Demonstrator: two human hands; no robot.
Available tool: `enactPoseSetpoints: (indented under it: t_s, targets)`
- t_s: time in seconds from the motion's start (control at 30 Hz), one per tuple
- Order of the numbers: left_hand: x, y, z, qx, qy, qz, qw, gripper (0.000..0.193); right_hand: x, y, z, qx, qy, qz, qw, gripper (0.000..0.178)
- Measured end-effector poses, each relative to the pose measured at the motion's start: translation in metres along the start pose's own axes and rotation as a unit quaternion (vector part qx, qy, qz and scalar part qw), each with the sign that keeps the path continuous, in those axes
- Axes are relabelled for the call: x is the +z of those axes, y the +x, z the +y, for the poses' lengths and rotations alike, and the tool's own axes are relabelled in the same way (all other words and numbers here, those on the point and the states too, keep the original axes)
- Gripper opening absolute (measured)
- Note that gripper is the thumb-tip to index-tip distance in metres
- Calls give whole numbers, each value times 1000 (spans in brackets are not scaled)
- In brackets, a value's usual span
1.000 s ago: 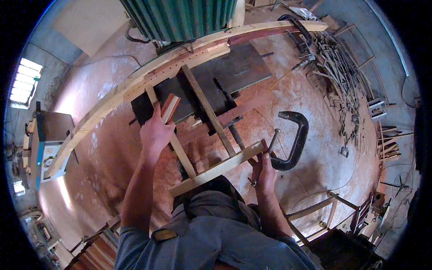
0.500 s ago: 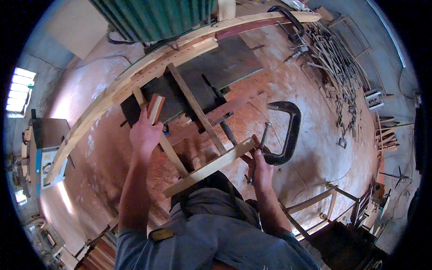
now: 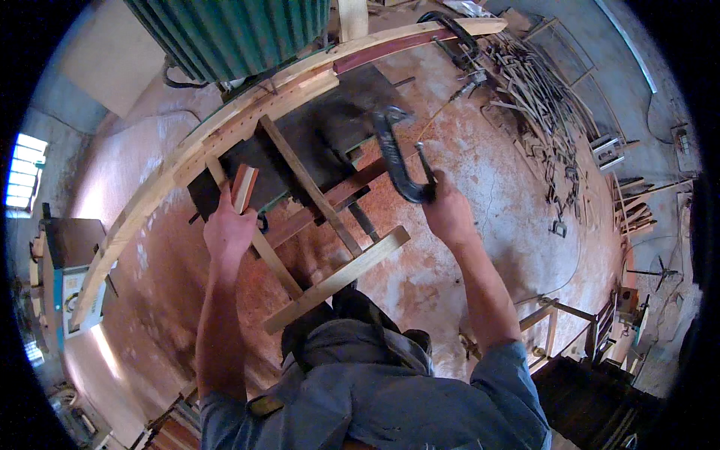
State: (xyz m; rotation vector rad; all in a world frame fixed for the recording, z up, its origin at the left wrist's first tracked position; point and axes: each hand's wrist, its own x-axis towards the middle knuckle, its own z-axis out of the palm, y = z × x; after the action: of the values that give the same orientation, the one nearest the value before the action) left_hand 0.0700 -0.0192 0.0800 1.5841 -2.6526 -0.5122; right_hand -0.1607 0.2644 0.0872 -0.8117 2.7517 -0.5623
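Observation:
My left hand [image 3: 229, 231] is closed around a short wood block [image 3: 243, 187] of reddish wood with a pale band. It is over a pale wooden slat [image 3: 276, 262], and whether it also grips that slat is hidden. My right hand [image 3: 450, 214] holds a black C-clamp [image 3: 397, 161] by its lower end, lifted clear to the right of the slats. The clamp's far end is blurred. A second, darker slat [image 3: 309, 184] runs alongside the first. Both slats reach from a long curved wooden beam [image 3: 225, 131] to a pale crosspiece [image 3: 337, 280] close to my body.
Behind the beam stands a green corrugated metal body [image 3: 232, 37]. A dark flat panel [image 3: 360, 97] lies beneath the slats. Many clamps [image 3: 536, 105] are heaped at the far right, and another clamp [image 3: 450, 31] sits at the beam's right end. A metal-fronted machine [image 3: 75, 262] stands left.
My right hand has swung the C-clamp up, away from the crosspiece and toward the far side, turning it over. My left hand stays at the block. The whole view has shifted slightly.

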Motion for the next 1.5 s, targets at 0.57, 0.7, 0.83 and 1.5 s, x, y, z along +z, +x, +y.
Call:
enactPoseSetpoints:
  t_s: [0.57, 0.7, 0.83, 1.5]
  targets:
    - [-7, -1, 1, 6, -28, -24, 999, 68, 11, 172, 10, -412, -166, -11, 896, 37]
    - [-4, 0, 5, 25, -28, 1, 999, 65, 24, 207, 27, -372, -166, -51, 912, 40]
    - [-5, -3, 3, -1, -24, 0, 1000, 64, 17, 213, -2, -348, -251, -70, 900, 40]
    - [-1, -1, -2, -12, -56, 2, 998, 66, 42, -51, 29, 129, 539, 14, 832, 53]
